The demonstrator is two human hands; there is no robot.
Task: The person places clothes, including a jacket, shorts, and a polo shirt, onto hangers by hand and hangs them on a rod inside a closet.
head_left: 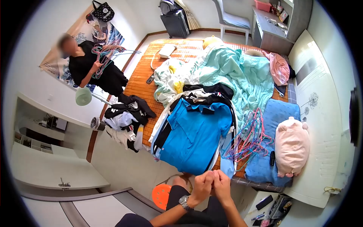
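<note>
My left hand (pixel 201 189), with a metal watch (pixel 185 203) on its wrist, is closed. Against it rests my right hand (pixel 222 186), its fingers curled in as well. Whatever they may hold between them is hidden. Just beyond both hands, a blue polo shirt (pixel 196 132) lies spread on top of other garments on the bed, its collar pointing away from me. To the right of the shirt is a tangled heap of pink, purple and blue hangers (pixel 252 140).
Across the bed (pixel 145 64) a person (pixel 96 64) in black holds several hangers (pixel 104 60). A mint quilt (pixel 236 70), a blue pillow (pixel 261 166) and a pink plush (pixel 292 147) lie on the bed. Dark and white clothes (pixel 126 121) hang over its left edge. An orange stool (pixel 160 196) stands below.
</note>
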